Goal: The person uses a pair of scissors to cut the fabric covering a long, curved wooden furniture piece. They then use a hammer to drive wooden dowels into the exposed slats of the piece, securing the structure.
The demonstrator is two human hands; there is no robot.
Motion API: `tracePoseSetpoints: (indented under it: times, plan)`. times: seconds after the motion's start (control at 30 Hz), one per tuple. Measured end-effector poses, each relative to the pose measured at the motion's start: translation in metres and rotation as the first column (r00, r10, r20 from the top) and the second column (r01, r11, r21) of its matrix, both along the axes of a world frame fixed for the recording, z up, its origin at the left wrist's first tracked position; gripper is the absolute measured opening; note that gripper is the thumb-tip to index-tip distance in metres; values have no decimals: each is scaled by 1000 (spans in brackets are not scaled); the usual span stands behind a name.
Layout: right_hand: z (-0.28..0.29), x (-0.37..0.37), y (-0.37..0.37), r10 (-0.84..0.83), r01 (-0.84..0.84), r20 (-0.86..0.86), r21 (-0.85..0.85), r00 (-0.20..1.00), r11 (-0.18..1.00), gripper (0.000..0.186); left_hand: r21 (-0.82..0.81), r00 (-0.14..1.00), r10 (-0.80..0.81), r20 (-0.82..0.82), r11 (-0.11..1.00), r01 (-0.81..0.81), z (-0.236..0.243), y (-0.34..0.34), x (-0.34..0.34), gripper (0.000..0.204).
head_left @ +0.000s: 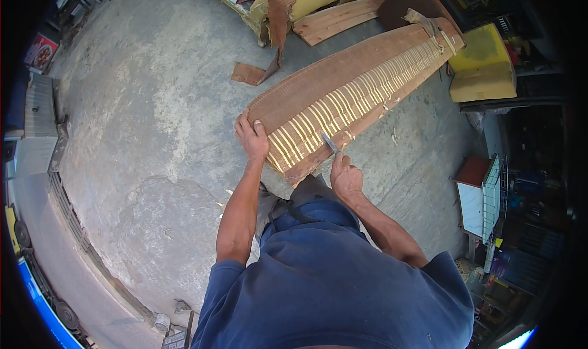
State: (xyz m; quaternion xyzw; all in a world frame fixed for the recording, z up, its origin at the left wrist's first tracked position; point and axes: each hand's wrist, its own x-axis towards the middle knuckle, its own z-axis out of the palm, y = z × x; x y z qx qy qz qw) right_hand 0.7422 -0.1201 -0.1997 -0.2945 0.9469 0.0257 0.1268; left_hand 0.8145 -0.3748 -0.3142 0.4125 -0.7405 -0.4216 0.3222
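Observation:
A long brown upholstered piece (318,79), which looks like a sofa cushion or back, slants from in front of me toward the far right. Rows of parallel slits along it show pale yellow foam. At its near left corner my left hand (253,139) grips the edge, fingers and thumb closed over the cover. My right hand (347,177) is wrapped round the handle of a knife (330,142). The blade points up and left over the near right part of the slit strip. Whether its tip is inside the cover I cannot tell.
Beyond lie a yellow upholstered furniture piece (312,0), a wooden board (343,18) and a brown fabric strip (283,12). A yellow seat (487,64) stands at the far right, with a wire rack (492,196) nearer. Foam scraps (394,136) dot the concrete floor (153,104).

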Motion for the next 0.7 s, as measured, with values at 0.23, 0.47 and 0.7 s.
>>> tracePoseSetpoints:
  times: [0.23,0.47,0.7]
  plan:
    - [-10,-5,-5,-94,137,322,-114,942,984,40,-43,999,-33,23,999,34,-8,2,3,53]
    - [-20,-22,7,-55,172,356,-305,933,937,17,-64,999,-26,20,998,27,-10,-1,0,53]
    - [21,-66,11,-115,498,885,-143,452,855,19,-45,998,-55,34,997,56,-7,-5,2,54]
